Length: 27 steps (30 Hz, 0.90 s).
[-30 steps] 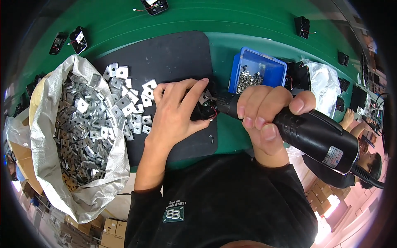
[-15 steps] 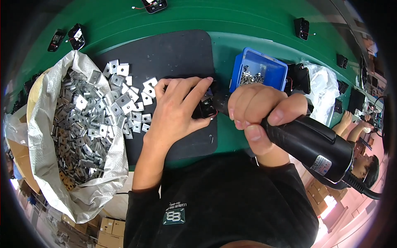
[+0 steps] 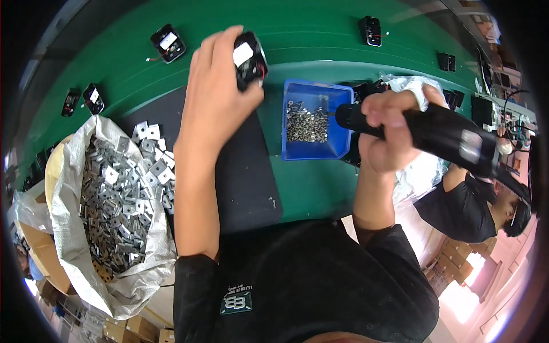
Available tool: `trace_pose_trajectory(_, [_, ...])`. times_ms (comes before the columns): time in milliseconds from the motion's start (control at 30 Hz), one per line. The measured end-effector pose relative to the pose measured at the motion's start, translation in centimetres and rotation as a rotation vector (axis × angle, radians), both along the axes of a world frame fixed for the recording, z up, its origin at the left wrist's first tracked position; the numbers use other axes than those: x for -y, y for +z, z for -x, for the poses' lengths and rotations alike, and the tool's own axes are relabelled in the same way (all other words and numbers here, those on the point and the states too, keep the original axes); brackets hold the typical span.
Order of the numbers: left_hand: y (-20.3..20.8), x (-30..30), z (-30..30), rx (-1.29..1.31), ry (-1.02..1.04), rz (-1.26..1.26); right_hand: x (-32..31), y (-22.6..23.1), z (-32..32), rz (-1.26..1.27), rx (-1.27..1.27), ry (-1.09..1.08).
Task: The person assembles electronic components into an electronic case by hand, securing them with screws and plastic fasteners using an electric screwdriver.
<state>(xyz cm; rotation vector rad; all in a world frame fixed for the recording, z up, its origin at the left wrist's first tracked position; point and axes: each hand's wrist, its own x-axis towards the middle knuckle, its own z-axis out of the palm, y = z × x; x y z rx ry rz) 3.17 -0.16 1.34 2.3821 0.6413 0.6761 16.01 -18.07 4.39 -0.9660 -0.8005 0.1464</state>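
Fingers and thumb of my left hand (image 3: pixel 214 88) grip a black plastic housing (image 3: pixel 257 56) with a white label and a bit of red wire, beyond the far edge of the black mat (image 3: pixel 243 171). My right hand (image 3: pixel 392 128) is wrapped round a black electric screwdriver (image 3: pixel 449 134), which lies nearly level with its cord trailing right. The screwdriver's nose points left over a blue bin (image 3: pixel 317 153), close to the small silver screws (image 3: pixel 306 124) inside. Whether the bit touches a screw, I cannot tell. Both the right hand and the tool are slightly blurred.
A white woven sack (image 3: pixel 63 211) full of square metal plates (image 3: pixel 117 200) stands at left, with loose plates (image 3: pixel 150 137) on the mat. More black housings (image 3: pixel 168 43) sit along the green surface (image 3: pixel 309 40). Clear plastic bags (image 3: pixel 420 177) lie at right, near a co-worker (image 3: pixel 466 208).
My left hand has carried the housing from the mat away to the far side. My right hand has moved the screwdriver off the housing to the blue bin. The view has shifted.
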Motion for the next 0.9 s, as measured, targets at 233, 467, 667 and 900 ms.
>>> trace_pose_trajectory(233, [-3.2,-4.9,-6.2,-0.245,-0.099,-0.042,0.0,-3.0,-0.8,0.15,0.063,-0.128])
trace_pose_trajectory(467, [0.4,-3.6,-10.1,0.152,-0.441,-0.168,0.7,-2.2,-0.9,0.022,0.085,-0.055])
trace_pose_trajectory(667, [-1.5,1.5,-16.7,0.105,-0.357,-0.39,3.6,1.5,0.1,0.075,0.039,0.124])
trace_pose_trajectory(900, [-3.6,2.2,-23.1,-0.142,-0.547,-0.227,5.3,2.6,0.7,0.049,0.047,0.133])
